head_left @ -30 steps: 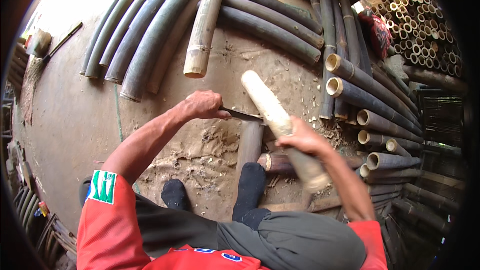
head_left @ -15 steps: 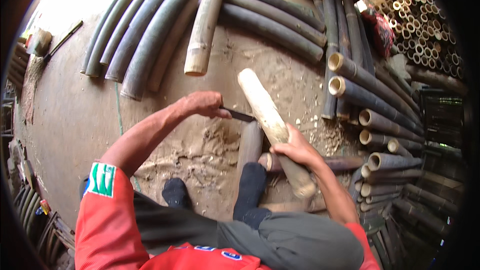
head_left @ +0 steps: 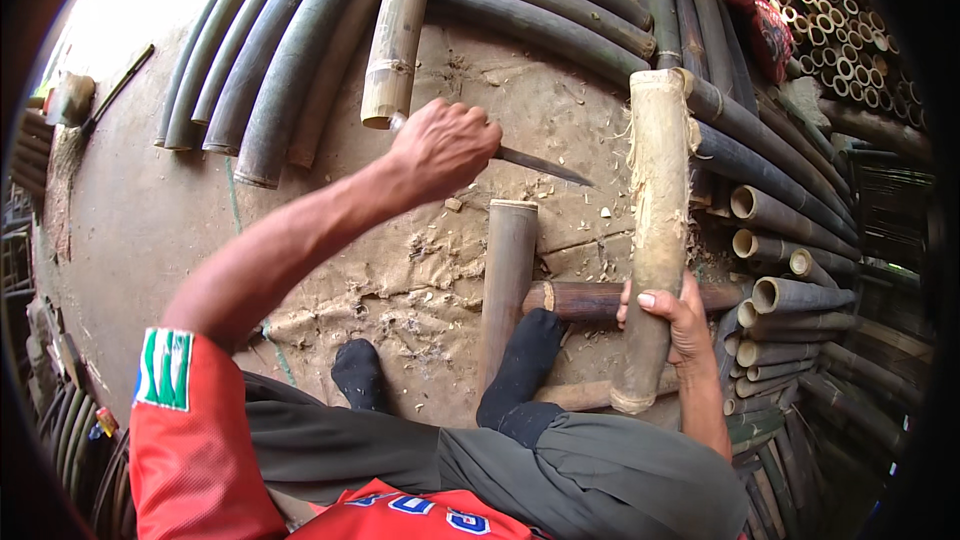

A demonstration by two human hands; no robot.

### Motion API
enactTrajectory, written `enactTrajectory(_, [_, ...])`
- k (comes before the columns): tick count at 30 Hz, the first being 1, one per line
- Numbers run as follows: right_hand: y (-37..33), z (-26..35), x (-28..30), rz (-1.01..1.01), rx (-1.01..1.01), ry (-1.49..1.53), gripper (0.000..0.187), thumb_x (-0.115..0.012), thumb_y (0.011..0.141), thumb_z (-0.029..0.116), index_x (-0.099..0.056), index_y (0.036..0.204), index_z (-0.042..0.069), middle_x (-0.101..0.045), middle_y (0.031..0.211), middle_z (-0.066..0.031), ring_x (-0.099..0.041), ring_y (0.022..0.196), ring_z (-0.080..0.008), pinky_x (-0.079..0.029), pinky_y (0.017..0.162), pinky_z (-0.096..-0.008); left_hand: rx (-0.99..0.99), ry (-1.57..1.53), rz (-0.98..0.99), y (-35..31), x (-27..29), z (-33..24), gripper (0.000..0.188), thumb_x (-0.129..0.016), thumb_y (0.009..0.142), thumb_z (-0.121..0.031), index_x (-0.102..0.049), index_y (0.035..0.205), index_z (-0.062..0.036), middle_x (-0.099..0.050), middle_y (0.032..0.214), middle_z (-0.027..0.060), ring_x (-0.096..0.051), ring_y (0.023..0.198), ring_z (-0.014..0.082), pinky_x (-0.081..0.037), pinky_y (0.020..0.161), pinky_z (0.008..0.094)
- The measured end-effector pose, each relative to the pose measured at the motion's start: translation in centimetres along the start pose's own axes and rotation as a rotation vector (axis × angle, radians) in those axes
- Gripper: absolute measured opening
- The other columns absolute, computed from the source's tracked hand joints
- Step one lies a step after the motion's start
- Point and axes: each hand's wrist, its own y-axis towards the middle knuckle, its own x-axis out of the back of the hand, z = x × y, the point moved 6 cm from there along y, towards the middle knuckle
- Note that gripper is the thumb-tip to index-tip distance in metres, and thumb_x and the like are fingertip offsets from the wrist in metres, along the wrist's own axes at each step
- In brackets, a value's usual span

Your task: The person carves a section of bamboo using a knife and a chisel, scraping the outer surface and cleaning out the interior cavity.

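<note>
A dark-bladed knife (head_left: 545, 167) is gripped in my left hand (head_left: 445, 145), its fingers wrapped round the handle. The blade points right, toward a bamboo section (head_left: 657, 190) but apart from it. My right hand (head_left: 678, 315) is closed around the lower part of that section and holds it nearly upright. Its upper part is pale and scraped, with ragged fibres along the edges; the lower part keeps its darker skin. Beneath the knife, another bamboo length (head_left: 510, 250) lies beside my right foot (head_left: 525, 370).
Dark bamboo poles (head_left: 310, 70) lie across the far side, with a paler pole (head_left: 398, 40) among them. More bamboo tubes (head_left: 790, 200) are piled at the right. Cut tubes (head_left: 850, 35) are stacked far right. Shavings lie on the brown ground sheet (head_left: 400, 280). A long-handled tool (head_left: 115, 90) rests far left.
My left hand with the knife has moved up and right, off the bamboo section. My right hand has shifted the section rightward and turned it more upright.
</note>
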Motion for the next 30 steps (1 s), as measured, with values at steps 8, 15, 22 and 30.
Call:
enactTrajectory(8, [2.6,-1.8,-0.3,0.079,-0.03,-0.146,0.077,-0.084,0.08,0.019,-0.049,0.145,-0.002,-0.068,0.103,-0.011,-0.071,0.083,-0.0186,-0.062,0.078,-0.0341,0.18,-0.486,0.063,-13.0,-6.3,-4.0,0.027,-0.074,0.093,-0.029,-0.062,0.101,-0.0069,-0.067,0.088,0.0143,-0.072,0.076,0.036,-0.057,0.067,0.049])
enactTrajectory(15, [3.2,-2.1,-0.4,0.088,-0.012,-0.255,0.085,-0.089,0.079,0.029,-0.049,0.147,-0.002,-0.067,0.11,-0.0094,-0.068,0.09,-0.016,-0.059,0.079,-0.0319,0.254,-0.476,0.155,-15.7,-8.2,-5.4,0.026,-0.074,0.093,-0.029,-0.063,0.102,-0.0076,-0.07,0.093,0.0143,-0.074,0.081,0.0383,-0.059,0.072,0.0505])
enactTrajectory(22, [2.9,-2.1,-0.5,0.099,-0.022,-0.306,0.091,-0.089,0.08,0.03,-0.046,0.151,-0.006,-0.067,0.122,-0.0138,-0.066,0.108,-0.0193,-0.054,0.098,-0.0338,0.274,-0.467,0.218,-15.8,-8.5,-5.8,0.023,-0.07,0.096,-0.028,-0.065,0.105,-0.0079,-0.072,0.097,0.0157,-0.076,0.084,0.0385,-0.06,0.072,0.0505])
enactTrajectory(30, [2.9,-2.7,0.1,0.087,0.028,-0.463,0.115,-0.09,0.076,0.037,-0.032,0.157,-0.02,-0.063,0.139,-0.0245,-0.06,0.131,-0.0269,-0.044,0.115,-0.0354,0.281,-0.498,0.173,-16.0,-8.2,-5.7,0.021,-0.069,0.095,-0.027,-0.066,0.102,-0.0082,-0.073,0.097,0.0161,-0.075,0.082,0.0394,-0.06,0.071,0.0514])
